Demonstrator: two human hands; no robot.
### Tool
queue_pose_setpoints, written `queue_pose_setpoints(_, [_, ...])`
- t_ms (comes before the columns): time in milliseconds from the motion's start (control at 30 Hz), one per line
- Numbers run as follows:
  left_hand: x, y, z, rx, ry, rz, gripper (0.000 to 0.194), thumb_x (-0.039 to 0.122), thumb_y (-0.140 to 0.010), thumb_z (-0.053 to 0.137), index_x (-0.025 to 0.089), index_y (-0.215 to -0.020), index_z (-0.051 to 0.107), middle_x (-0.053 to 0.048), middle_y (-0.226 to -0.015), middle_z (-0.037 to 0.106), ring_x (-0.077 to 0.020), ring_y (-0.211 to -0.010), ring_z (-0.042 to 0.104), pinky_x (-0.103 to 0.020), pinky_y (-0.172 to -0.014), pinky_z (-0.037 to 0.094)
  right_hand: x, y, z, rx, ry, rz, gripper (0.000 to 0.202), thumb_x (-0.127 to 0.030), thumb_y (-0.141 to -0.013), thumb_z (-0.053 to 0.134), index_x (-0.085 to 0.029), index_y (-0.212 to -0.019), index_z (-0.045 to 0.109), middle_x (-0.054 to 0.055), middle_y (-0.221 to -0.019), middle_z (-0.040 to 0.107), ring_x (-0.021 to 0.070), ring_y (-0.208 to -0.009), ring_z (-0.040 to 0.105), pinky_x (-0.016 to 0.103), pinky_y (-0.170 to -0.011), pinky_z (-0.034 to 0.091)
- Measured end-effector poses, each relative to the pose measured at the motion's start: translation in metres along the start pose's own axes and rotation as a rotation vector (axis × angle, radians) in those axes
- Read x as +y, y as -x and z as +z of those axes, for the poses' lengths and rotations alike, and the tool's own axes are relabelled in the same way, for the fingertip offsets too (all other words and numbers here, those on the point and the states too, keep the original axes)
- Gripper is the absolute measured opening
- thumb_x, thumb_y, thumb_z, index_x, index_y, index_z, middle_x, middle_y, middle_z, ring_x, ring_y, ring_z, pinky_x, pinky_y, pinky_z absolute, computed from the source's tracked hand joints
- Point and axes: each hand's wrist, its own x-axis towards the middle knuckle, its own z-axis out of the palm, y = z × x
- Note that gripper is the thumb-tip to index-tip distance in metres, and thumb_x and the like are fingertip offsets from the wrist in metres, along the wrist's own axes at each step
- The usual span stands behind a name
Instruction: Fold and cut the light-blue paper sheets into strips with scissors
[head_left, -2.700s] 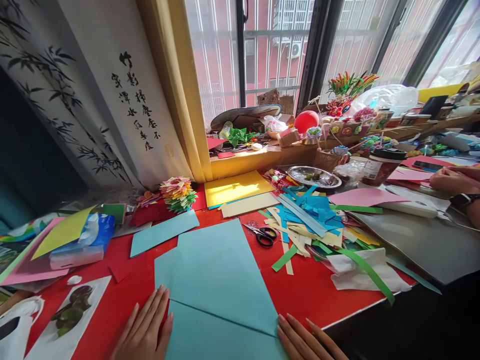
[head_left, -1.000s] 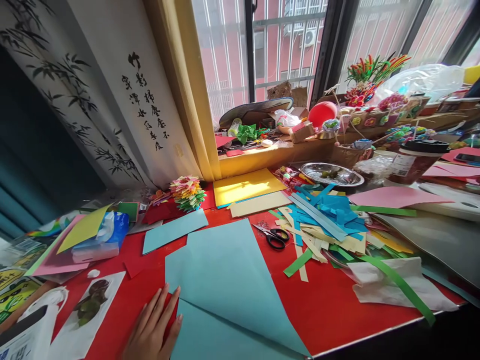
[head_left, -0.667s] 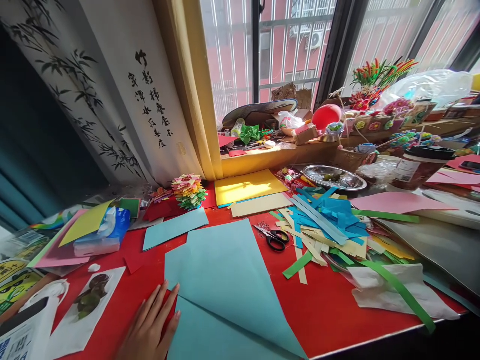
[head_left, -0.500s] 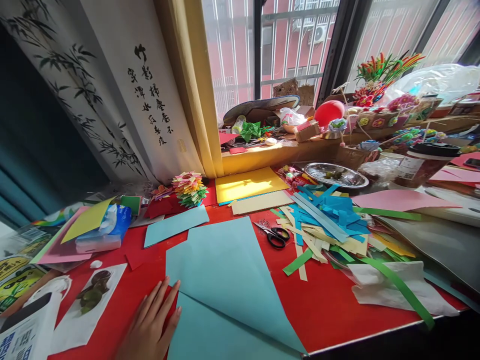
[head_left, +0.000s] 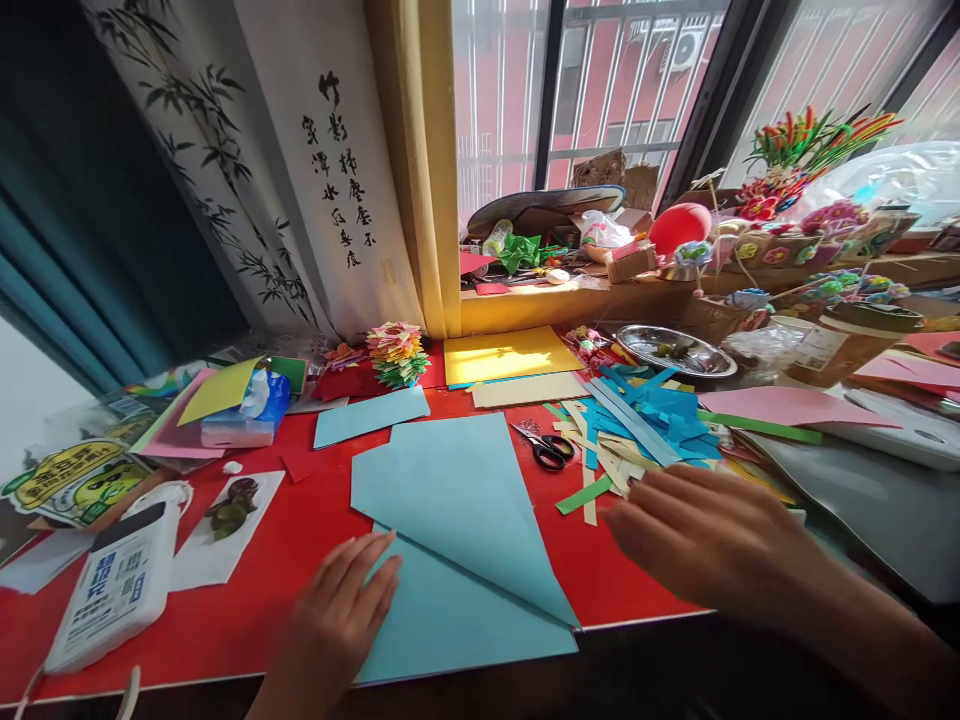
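While blue paper (head_left: 465,480) lies between them | left hand (head_left: 341,600) spread, touching | right hand (head_left: 697,535) apart, grip unclear

The left hand (head_left: 346,600) is laid palm down, thumb (head_left: 381,600) set beside loosely curved fingers (head_left: 358,560). The right hand (head_left: 690,530), blurred, is held raised, its forearm (head_left: 847,625) stretched behind the fingers.

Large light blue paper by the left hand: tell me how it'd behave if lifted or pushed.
The large light blue paper should be light, given its thin edges. It would probably flex: shadow along its diagonal edge suggests a slightly raised layer. Pushed, it may slide over the smooth-looking red tabletop.
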Motion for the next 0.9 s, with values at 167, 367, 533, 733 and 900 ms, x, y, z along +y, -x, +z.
queue_pose_setpoints(167, [0.064,-0.038,-0.007,-0.005,0.124,0.083,0.019,0.018,-0.085,0.047,0.015,-0.097,0.062,-0.007,-0.101,0.065,-0.0189,-0.092,0.059,-0.032,-0.080,0.044,0.039,-0.035,0.064,-0.506,-0.060,0.353,0.020,-0.028,-0.089,0.041,-0.022,-0.092,0.060,0.004,-0.088,0.065,0.0162,-0.073,0.059,0.025,-0.051,0.032])
queue_pose_setpoints(367, [0.116,-0.058,0.010,-0.163,0.241,0.143,0.045,0.043,-0.085,0.044,0.013,-0.118,0.051,-0.011,-0.119,0.057,-0.0214,-0.100,0.054,-0.035,-0.080,0.042,0.045,-0.039,0.122,-0.665,-0.069,0.532,0.020,-0.029,-0.083,0.049,-0.014,-0.095,0.055,0.013,-0.099,0.062,0.0229,-0.088,0.058,0.025,-0.053,0.031])
queue_pose_setpoints(533, [0.125,-0.054,0.017,-0.004,0.146,0.246,0.026,0.016,-0.085,0.046,0.008,-0.108,0.055,-0.012,-0.101,0.065,-0.0179,-0.084,0.057,-0.031,-0.070,0.041,0.044,-0.044,0.134,-0.669,-0.071,0.603,0.024,-0.029,-0.079,0.052,-0.014,-0.098,0.054,0.012,-0.094,0.063,0.0230,-0.084,0.059,0.025,-0.051,0.028])
queue_pose_setpoints(733, [0.125,-0.049,0.009,-0.003,0.240,0.185,0.020,0.022,-0.086,0.047,0.014,-0.101,0.058,-0.008,-0.099,0.065,-0.0172,-0.079,0.058,-0.031,-0.065,0.040,0.041,-0.040,0.131,-0.651,-0.109,0.666,0.032,-0.029,-0.079,0.051,-0.013,-0.107,0.049,0.012,-0.093,0.062,0.0225,-0.084,0.058,0.025,-0.053,0.028])
queue_pose_setpoints(900, [0.132,-0.043,0.011,0.071,0.257,0.167,0.017,0.010,-0.082,0.048,0.014,-0.093,0.060,-0.005,-0.090,0.066,-0.0150,-0.070,0.055,-0.029,-0.060,0.039,0.044,-0.033,0.126,-0.684,-0.173,0.650,0.030,-0.024,-0.076,0.056,-0.013,-0.103,0.052,0.011,-0.090,0.063,0.0206,-0.078,0.059,0.024,-0.051,0.028])
